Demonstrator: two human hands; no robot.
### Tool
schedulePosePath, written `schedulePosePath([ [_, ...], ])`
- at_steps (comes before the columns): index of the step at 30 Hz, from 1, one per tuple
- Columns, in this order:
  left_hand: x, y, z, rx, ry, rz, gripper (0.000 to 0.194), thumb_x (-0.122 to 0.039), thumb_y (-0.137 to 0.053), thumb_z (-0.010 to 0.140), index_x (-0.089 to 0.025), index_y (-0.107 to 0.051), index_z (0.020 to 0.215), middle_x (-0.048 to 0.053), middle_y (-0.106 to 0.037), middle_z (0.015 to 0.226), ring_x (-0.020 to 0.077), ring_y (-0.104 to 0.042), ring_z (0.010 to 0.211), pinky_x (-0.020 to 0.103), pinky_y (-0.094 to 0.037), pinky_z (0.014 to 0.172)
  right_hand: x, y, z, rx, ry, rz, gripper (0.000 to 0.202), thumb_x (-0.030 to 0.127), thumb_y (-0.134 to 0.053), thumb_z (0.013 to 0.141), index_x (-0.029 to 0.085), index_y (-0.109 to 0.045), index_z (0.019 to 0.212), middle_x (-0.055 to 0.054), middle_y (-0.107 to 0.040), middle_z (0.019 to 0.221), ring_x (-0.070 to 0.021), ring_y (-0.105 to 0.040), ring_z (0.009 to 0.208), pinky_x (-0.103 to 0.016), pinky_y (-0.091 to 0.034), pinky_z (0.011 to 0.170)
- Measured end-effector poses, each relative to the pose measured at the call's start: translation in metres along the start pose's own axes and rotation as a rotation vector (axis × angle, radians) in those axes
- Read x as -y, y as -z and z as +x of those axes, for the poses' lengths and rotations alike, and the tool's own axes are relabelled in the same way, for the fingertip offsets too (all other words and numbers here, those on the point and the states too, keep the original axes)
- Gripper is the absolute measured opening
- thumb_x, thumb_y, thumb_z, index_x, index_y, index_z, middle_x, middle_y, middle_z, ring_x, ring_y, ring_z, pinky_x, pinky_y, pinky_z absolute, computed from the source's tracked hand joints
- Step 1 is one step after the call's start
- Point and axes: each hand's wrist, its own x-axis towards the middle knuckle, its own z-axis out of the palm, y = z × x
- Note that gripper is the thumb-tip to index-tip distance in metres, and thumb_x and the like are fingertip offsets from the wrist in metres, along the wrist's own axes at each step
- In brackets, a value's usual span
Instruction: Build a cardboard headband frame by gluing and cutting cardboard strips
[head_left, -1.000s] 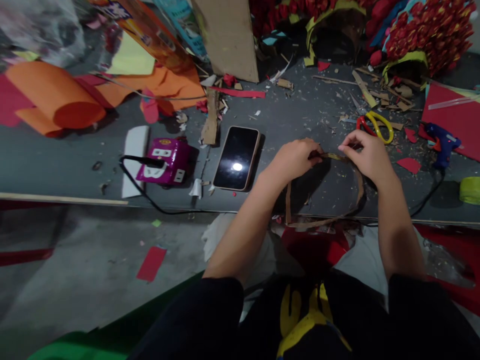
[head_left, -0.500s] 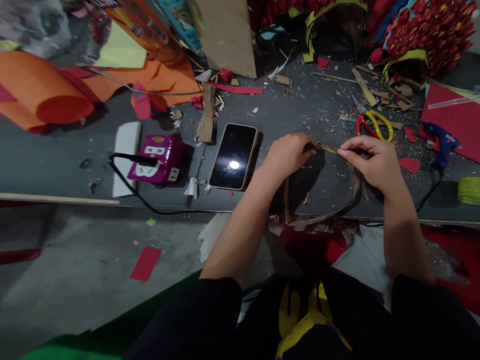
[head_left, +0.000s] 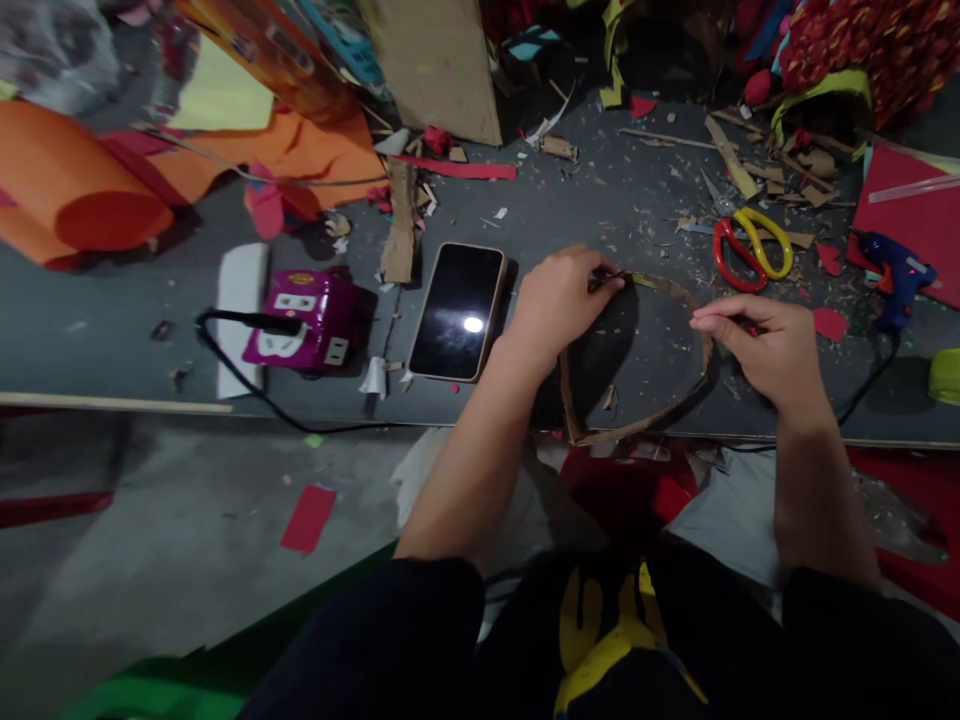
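1. Head view: the strip (head_left: 664, 285), thin and brown, is bent into a rough loop in front of the person, by the near edge of the desk (head_left: 97, 340); whether it rests there or is held slightly above, I cannot tell.
2. The left hand (head_left: 559, 300) pinches the strip at the loop's far left; the right hand (head_left: 772, 340) has thumb and finger clamped on its right side; the hands are well apart, with a bare stretch of strip between them.
3. Done, as far as it shows: the bending; the strip runs from the left hand over to the right one, round along the desk edge, and back up the left side, with a sharp corner at the near left.
4. Unsure: whether the loop is joined; the left fingers and forearm hide part of it, and no seam can be made out.
5. Left, in my judgement: the shape is uneven and unfixed-looking, so shaping or fastening seems incomplete; nothing is attached to it that I can see.
6. Nearby tools are out of the hands; the scissors (head_left: 741, 220) lie beyond the right hand; the glue gun (head_left: 896, 270) lies farther right; the phone (head_left: 454, 310) lies left of the left hand.
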Motion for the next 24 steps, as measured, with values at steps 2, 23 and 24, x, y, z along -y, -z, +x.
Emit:
schedulePosePath([
  [2,0.0,0.001,0.0,-0.021,-0.005,-0.01,0.021,-0.032,-0.058,0.091,-0.018,-0.072,0.1,0.008,-0.071,0.102,0.0205,-0.063,0.087,0.031,-0.046,0.076,0.001,0.0,0.001,-0.025,-0.001,0.015,0.011,0.037,-0.075,0.08,0.028,-0.074,0.074,0.0,-0.075,0.078,-0.0196,-0.071,0.076,-0.037,-0.058,0.073],
  [23,-0.061,0.034,-0.043,-0.217,-0.639,-0.326,0.022,-0.036,-0.055,0.096,-0.023,-0.073,0.095,0.002,-0.073,0.084,0.0118,-0.067,0.074,0.024,-0.053,0.068,0.008,-0.03,-0.009,-0.082,-0.03,0.521,0.05,0.074,-0.07,0.068,0.024,-0.068,0.065,0.002,-0.064,0.063,-0.014,-0.058,0.059,-0.031,-0.049,0.057],
  [24,-0.061,0.032,-0.042,-0.235,-0.656,-0.309,0.022,-0.034,-0.054,0.096,-0.023,-0.073,0.094,0.002,-0.073,0.083,0.0112,-0.067,0.074,0.023,-0.053,0.068,0.008,-0.031,-0.009,-0.095,-0.035,0.498,0.051,0.075,-0.069,0.068,0.024,-0.068,0.065,0.001,-0.065,0.065,-0.0142,-0.059,0.06,-0.031,-0.05,0.057],
])
